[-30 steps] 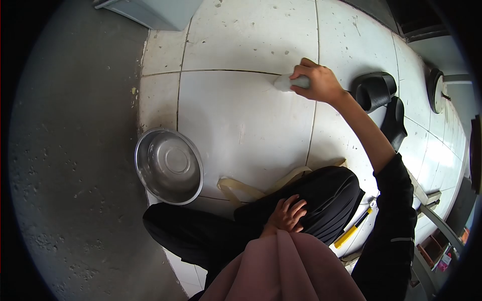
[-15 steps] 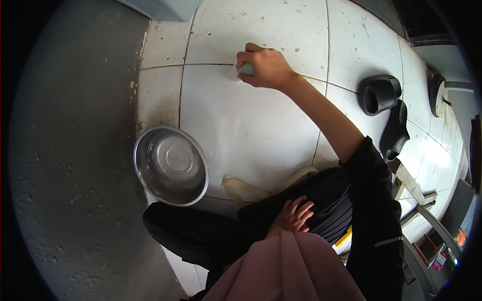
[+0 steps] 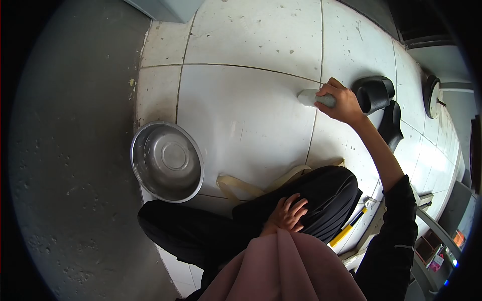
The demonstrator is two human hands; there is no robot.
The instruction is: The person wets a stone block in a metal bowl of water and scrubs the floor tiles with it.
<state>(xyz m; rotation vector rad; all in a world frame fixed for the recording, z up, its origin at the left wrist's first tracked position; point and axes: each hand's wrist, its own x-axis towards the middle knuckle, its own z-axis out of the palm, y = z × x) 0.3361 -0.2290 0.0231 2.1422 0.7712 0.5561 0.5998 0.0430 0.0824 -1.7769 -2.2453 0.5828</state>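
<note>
My right hand (image 3: 342,100) is closed around a pale grey-green object (image 3: 325,99) and holds it against the white floor tiles (image 3: 246,120). A whitish end (image 3: 307,97) sticks out on its left side; I cannot make out exactly what it is. My left hand (image 3: 287,214) rests on my black-clothed leg with its fingers spread and nothing in it. A round metal basin (image 3: 173,155) sits on the floor at the left, near my knee, with what looks like a little water inside.
Black slippers (image 3: 374,94) lie just beyond my right hand. A cream strap (image 3: 236,184) lies before my knee. A yellow-handled tool (image 3: 344,235) and a frame (image 3: 437,231) are at the right. A grey panel (image 3: 173,9) stands at the top left.
My right hand has moved to the right and towards me across the tiles, with the grey-green object still in it. My left hand stays on my leg. The view has shifted slightly.
</note>
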